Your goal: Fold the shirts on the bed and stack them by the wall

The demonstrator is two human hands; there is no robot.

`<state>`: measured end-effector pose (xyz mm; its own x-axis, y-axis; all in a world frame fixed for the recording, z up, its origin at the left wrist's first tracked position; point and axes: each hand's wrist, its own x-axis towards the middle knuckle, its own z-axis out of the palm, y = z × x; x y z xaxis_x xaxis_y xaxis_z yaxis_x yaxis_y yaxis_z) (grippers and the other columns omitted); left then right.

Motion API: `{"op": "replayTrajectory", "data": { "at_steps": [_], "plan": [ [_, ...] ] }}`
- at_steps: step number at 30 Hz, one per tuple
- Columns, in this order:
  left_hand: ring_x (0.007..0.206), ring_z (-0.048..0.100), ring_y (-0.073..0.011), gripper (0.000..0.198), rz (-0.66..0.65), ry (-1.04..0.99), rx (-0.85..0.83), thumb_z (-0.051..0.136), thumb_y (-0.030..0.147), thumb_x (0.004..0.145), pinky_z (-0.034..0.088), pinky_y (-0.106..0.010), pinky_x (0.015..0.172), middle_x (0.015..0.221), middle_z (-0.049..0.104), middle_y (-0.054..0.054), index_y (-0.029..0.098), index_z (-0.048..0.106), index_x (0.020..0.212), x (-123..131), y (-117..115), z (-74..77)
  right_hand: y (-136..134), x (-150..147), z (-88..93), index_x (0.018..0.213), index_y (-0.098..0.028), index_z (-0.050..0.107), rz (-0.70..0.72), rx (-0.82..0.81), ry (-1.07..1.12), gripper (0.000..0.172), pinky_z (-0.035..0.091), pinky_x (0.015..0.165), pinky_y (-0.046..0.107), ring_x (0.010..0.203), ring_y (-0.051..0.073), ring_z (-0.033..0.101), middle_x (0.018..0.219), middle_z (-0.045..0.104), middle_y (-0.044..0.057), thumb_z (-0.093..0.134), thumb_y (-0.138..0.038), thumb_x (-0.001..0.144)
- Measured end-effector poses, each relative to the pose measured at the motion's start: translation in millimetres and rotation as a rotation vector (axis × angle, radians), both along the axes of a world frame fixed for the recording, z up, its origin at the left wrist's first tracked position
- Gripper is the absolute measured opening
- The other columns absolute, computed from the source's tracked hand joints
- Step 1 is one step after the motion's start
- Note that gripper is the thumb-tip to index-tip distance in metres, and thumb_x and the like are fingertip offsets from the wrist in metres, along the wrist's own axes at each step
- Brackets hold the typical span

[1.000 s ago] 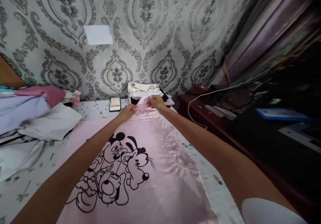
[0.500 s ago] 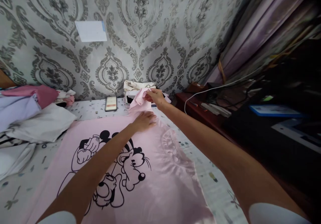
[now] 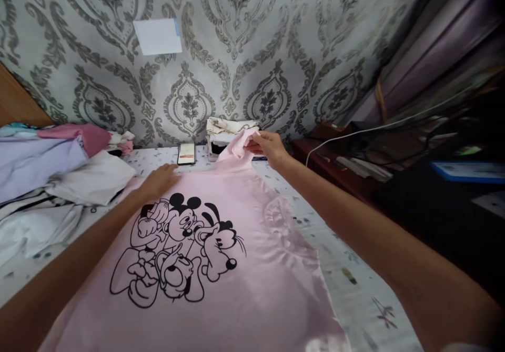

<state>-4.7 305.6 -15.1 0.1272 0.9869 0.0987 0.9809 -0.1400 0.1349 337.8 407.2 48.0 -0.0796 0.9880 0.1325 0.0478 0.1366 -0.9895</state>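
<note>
A pink T-shirt (image 3: 260, 289) lies spread on the patterned bedsheet, with black outlined cartoon characters printed on its front. My right hand (image 3: 270, 148) pinches the shirt's far sleeve (image 3: 235, 149) and holds it raised off the bed. Over at the far left edge of the shirt, my left hand (image 3: 160, 179) rests palm down with its fingers stretched out, holding nothing. Just beyond those fingers lies a phone (image 3: 187, 153) with a lit screen. Behind the raised sleeve sits a stack of folded clothes (image 3: 229, 126), partly hidden by it.
A heap of loose clothes (image 3: 90, 176) covers the bed on the left. To the right, a dark red surface (image 3: 339, 176) carries cables and small items. One white cable (image 3: 366, 131) runs across there. Patterned wallpaper (image 3: 189, 110) closes off the back.
My left hand has slid left across the shirt, from near the sleeve to its far left edge, uncovering the print. My right hand still holds the sleeve. The view has shifted slightly.
</note>
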Motion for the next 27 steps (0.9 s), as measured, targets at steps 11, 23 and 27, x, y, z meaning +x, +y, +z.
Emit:
{"op": "replayTrajectory", "data": {
  "at_steps": [11, 23, 27],
  "plan": [
    [0.095, 0.063, -0.0257, 0.026, -0.061, 0.151, -0.064, 0.043, 0.033, 0.084, 0.047, -0.033, 0.082, 0.102, 0.065, -0.012, 0.017, 0.061, 0.094, -67.7, -9.6, 15.7, -29.7, 16.2, 13.4, 0.074, -0.019, 0.067, 0.035, 0.051, -0.038, 0.028, 0.055, 0.065, 0.024, 0.067, 0.014, 0.071, 0.071, 0.075, 0.003, 0.076, -0.044, 0.082],
    [0.085, 0.064, -0.0268, 0.037, -0.175, 0.353, 0.087, 0.029, 0.028, 0.096, 0.048, -0.040, 0.078, 0.100, 0.067, -0.013, 0.017, 0.064, 0.098, -51.5, -72.2, 39.1, -104.4, 55.1, 33.8, 0.076, -0.023, 0.075, 0.077, 0.184, -0.121, 0.040, 0.056, 0.066, 0.030, 0.069, 0.019, 0.071, 0.071, 0.074, 0.003, 0.080, -0.062, 0.071],
    [0.087, 0.064, -0.0267, 0.035, -0.221, 0.350, 0.158, 0.032, 0.029, 0.097, 0.048, -0.042, 0.084, 0.093, 0.066, -0.011, 0.019, 0.066, 0.095, -53.3, -90.2, 32.9, -138.2, 66.7, 39.9, 0.077, -0.025, 0.077, 0.080, 0.179, -0.179, 0.036, 0.055, 0.066, 0.030, 0.069, 0.018, 0.069, 0.074, 0.074, 0.003, 0.079, -0.061, 0.072]
  ]
}}
